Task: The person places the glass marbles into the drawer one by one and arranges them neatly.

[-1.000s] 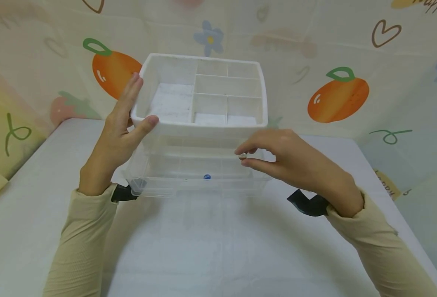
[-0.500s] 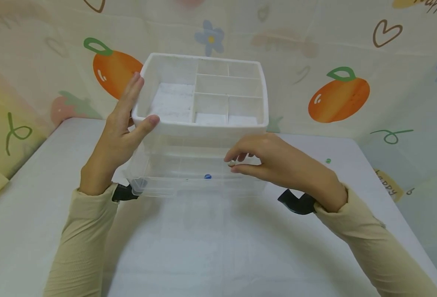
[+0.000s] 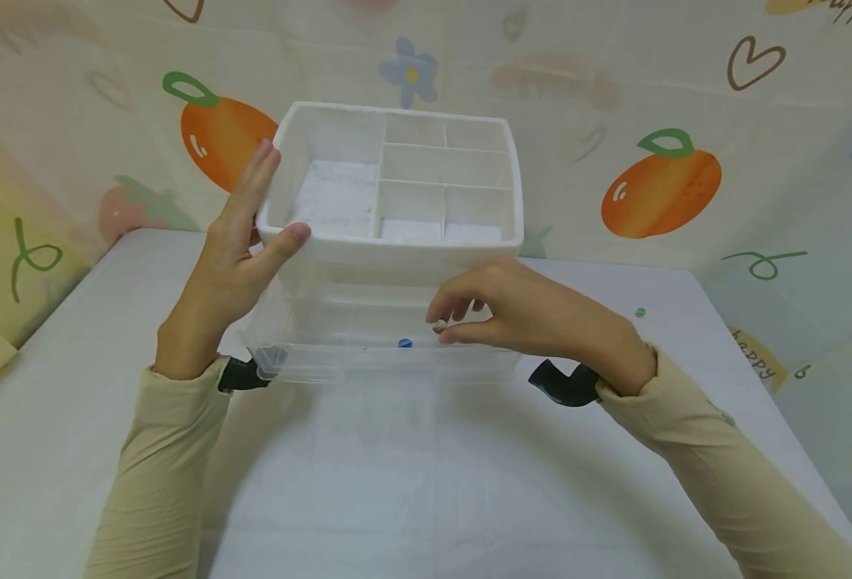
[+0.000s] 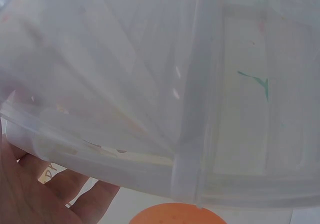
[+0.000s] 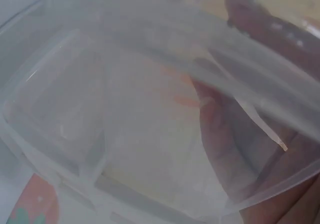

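Observation:
A white organizer box (image 3: 411, 245) with a divided top stands toward the back of the table. Its clear drawer (image 3: 389, 375) juts out at the front, with a small round blue piece (image 3: 405, 343) inside. My left hand (image 3: 219, 281) grips the box's left side, fingers along the wall and thumb on the front rim; fingers also show beneath the clear plastic in the left wrist view. Over the drawer's right half, my right hand (image 3: 512, 310) pinches a small pale round piece (image 3: 440, 325) between thumb and fingertips. The right wrist view shows this hand through clear plastic.
A small green piece (image 3: 640, 312) lies on the white-covered table (image 3: 426, 482) to the right of the box. A printed cloth backdrop (image 3: 563, 72) hangs close behind, and the box's top overlaps it in the head view.
My right hand has moved left and slightly down over the drawer with the pale piece, uncovering the green piece on the table. The left hand and the box have stayed put.

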Available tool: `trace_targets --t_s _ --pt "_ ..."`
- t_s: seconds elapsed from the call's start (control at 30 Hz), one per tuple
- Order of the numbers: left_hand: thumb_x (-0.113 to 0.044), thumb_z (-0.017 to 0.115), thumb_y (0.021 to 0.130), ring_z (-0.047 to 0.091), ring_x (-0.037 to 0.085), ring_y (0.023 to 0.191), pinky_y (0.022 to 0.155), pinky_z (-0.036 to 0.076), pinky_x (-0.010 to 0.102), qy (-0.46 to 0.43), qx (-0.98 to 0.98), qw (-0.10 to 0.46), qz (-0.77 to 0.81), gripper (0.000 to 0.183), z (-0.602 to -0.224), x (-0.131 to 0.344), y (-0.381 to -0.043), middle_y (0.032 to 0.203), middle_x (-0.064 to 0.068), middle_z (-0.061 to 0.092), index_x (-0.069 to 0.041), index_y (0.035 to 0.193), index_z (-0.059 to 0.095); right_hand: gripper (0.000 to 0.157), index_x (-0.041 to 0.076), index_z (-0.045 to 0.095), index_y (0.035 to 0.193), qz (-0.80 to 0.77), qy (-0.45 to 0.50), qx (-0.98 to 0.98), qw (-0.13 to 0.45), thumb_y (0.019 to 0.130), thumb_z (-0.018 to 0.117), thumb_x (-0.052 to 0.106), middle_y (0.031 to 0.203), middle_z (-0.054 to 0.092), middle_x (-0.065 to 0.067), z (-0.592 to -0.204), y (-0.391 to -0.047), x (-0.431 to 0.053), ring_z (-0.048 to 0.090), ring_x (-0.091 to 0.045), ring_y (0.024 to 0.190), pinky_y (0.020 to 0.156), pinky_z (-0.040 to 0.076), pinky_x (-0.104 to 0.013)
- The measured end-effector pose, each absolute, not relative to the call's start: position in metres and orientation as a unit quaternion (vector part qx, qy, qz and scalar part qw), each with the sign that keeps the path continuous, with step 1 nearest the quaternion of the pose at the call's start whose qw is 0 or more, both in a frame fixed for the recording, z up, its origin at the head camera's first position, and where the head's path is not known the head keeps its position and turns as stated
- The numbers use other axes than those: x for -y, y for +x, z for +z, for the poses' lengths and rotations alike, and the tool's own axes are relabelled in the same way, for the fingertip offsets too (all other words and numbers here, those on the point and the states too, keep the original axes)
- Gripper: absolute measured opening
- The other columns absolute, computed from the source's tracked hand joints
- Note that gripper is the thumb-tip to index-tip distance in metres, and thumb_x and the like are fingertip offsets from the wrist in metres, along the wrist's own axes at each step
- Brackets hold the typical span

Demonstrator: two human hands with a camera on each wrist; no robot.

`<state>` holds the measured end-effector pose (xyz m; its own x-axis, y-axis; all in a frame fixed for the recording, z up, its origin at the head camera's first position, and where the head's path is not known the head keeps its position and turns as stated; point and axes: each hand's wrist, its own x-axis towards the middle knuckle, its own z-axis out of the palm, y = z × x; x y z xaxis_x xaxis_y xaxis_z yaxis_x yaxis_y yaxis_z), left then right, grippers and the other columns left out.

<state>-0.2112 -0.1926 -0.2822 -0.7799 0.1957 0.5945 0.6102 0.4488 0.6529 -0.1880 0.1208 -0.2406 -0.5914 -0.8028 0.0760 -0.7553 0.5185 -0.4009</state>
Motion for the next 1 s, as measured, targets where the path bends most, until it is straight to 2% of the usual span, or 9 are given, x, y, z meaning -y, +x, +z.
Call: trace_targets --t_s 0.17,0.43,0.73,1.0 --pt "-0.014 0.061 0.098 0.034 0.02 0.147 0.093 0.044 0.006 -0.25 0.82 0.225 -0.463 0.071 -0.281 0.193 -0.212 0.167 -0.008 0.016 -0.02 0.159 0.024 0.016 0.021 0.076 0.106 -0.174 -0.43 -0.881 0.091 0.091 0.073 0.026 0.1 0.072 0.015 -0.236 -0.187 -0.117 0.064 -0.005 0.093 0.081 0.053 -0.027" --pt "-0.016 0.061 0.098 0.034 0.02 0.147 0.092 0.044 0.007 -0.255 0.819 0.226 -0.462 0.071 -0.281 0.193 -0.212 0.167 -0.007 0.016 -0.019 0.159 0.024 0.012 0.023 0.077 0.103 -0.163 -0.418 -0.886 0.119 0.092 0.071 0.024 0.095 0.071 0.016 -0.237 -0.189 -0.114 0.062 -0.006 0.092 0.083 0.053 -0.03" --pt "-0.015 0.061 0.099 0.035 0.021 0.146 0.093 0.044 0.006 -0.254 0.819 0.226 -0.462 0.071 -0.283 0.193 -0.212 0.167 -0.007 0.016 -0.019 0.159 0.023 0.013 0.02 0.077 0.103 -0.145 -0.416 -0.891 0.112 0.091 0.073 0.022 0.095 0.072 0.013 -0.238 -0.19 -0.109 0.063 -0.008 0.09 0.082 0.053 -0.029" --pt "-0.015 0.061 0.099 0.036 0.021 0.146 0.093 0.044 0.007 -0.253 0.819 0.227 -0.463 0.071 -0.283 0.193 -0.211 0.167 -0.007 0.016 -0.019 0.159 0.024 0.01 0.026 0.077 0.099 -0.137 -0.397 -0.9 0.115 0.09 0.074 0.024 0.093 0.071 0.017 -0.238 -0.188 -0.109 0.061 -0.009 0.092 0.084 0.048 -0.03"
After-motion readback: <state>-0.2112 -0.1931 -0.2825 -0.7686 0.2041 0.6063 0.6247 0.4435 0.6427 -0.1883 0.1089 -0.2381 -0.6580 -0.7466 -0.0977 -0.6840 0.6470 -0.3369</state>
